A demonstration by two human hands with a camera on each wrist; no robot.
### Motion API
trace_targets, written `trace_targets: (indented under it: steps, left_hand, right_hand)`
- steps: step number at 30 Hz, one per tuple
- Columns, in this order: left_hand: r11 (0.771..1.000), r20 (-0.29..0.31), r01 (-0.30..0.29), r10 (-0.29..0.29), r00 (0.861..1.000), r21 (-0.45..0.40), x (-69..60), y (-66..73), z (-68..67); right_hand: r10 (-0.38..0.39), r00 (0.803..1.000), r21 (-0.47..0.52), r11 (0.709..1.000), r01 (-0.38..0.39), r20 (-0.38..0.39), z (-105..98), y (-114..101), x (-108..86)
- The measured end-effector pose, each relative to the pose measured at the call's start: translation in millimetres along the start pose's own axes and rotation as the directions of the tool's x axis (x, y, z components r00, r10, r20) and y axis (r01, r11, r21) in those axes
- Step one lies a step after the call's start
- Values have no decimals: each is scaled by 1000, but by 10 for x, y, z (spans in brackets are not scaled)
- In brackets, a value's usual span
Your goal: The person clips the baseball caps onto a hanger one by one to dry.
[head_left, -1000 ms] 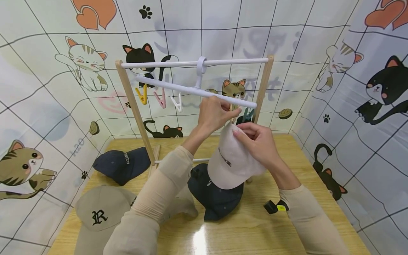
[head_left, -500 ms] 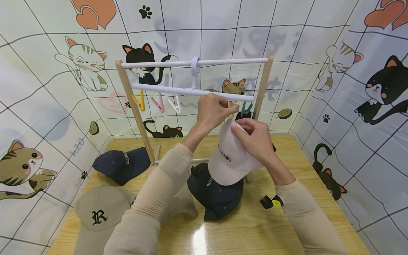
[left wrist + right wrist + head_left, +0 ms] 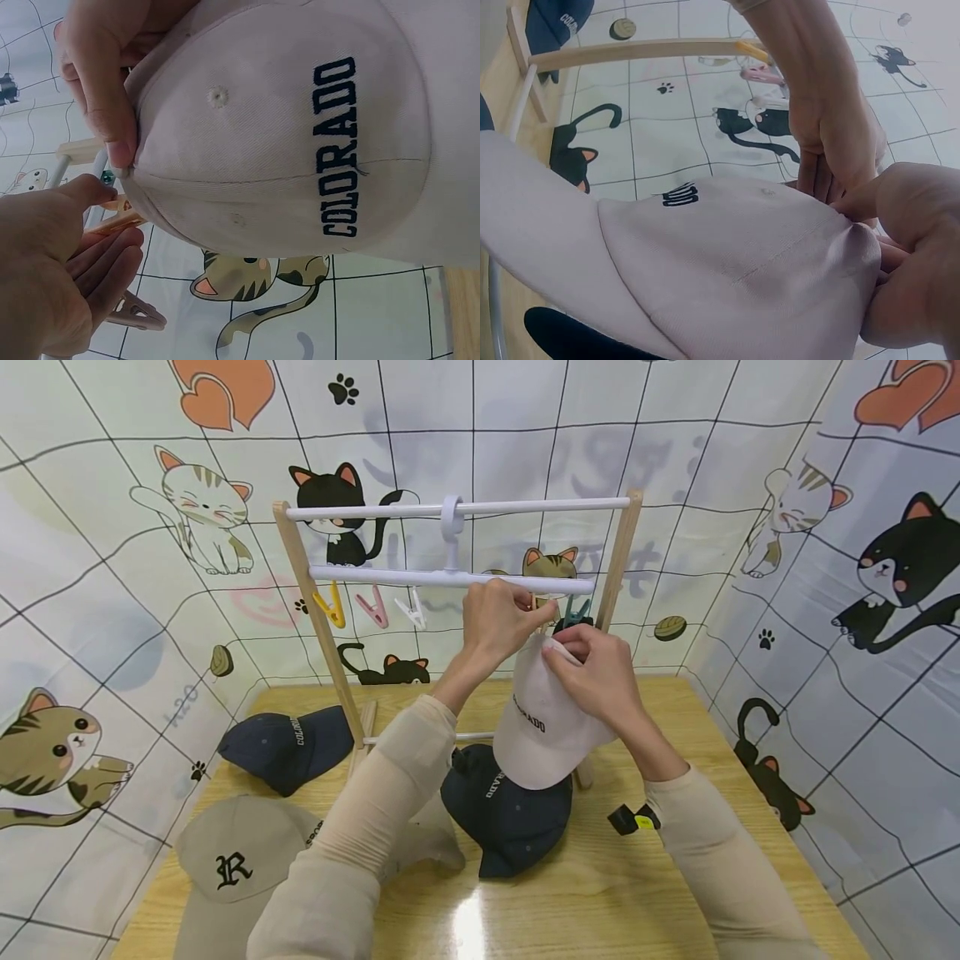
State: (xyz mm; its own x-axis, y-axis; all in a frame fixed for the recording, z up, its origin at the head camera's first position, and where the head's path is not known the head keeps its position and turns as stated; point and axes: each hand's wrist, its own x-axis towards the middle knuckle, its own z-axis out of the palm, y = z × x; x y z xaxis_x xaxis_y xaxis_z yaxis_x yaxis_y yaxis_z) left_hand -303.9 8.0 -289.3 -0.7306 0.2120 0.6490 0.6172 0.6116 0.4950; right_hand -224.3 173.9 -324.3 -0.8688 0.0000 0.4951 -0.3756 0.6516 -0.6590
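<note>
A pale pink baseball cap (image 3: 534,727) lettered COLORADO hangs crown up, brim down. My right hand (image 3: 600,672) pinches the top of its crown between thumb and fingers. Just above, my left hand (image 3: 498,618) holds an orange-beige clothespin (image 3: 120,217) under the white hanger bar (image 3: 420,577). In the left wrist view the clothespin is right at the pinched cap top; whether it grips the fabric is hidden by fingers. A green clothespin (image 3: 576,610) hangs beside my right hand. Yellow (image 3: 331,606), pink (image 3: 372,607) and white clothespins (image 3: 411,608) hang at the left.
The hanger hooks over the top rail (image 3: 360,512) of a wooden-sided rack (image 3: 311,602). A navy cap (image 3: 510,822) lies below the pink one. Another navy cap (image 3: 281,747) and a beige cap (image 3: 240,852) with a black R rest on the left of the table (image 3: 615,893).
The hanger bar has levelled out, its right end rising, and its hook has slid left along the rail. The pink cap and my right hand have risen slightly.
</note>
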Motion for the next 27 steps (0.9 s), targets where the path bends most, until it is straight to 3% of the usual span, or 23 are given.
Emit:
trace_targets:
  steps: [15,27]
  left_hand:
    - [999,-58,2,1,998,51,25,1,60]
    - [999,-57,5,-2,998,42,25,22,52]
  right_hand:
    - [-53,999,-90,994,54,8,9,-39,74]
    - [-75,997,-129,989,74,-3,87,-12,130]
